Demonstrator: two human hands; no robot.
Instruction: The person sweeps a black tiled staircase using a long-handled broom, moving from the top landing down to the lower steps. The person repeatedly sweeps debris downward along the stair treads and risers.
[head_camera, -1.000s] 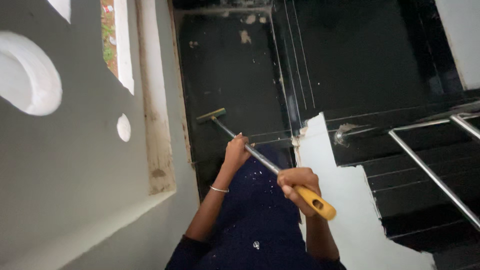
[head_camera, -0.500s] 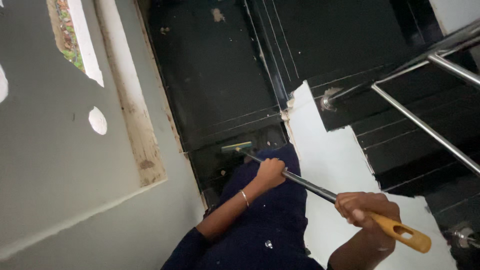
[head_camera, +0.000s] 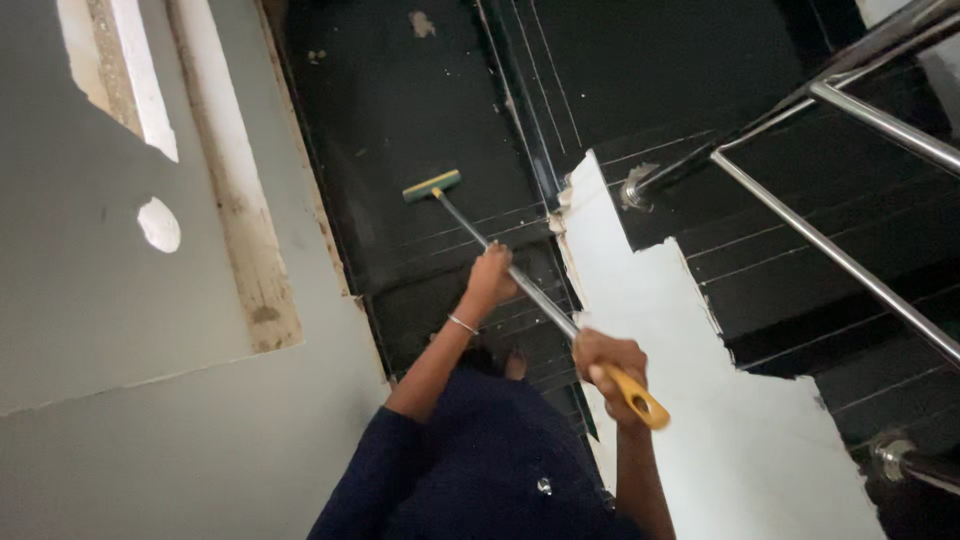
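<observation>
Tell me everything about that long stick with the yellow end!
It is a long-handled scrubber: a thin silvery pole, a yellow grip with a hanging hole, and a flat green and yellow head. It slants down across the black stairs, with its head resting on a step. The left hand holds the pole midway and the right hand clasps the grip.
</observation>
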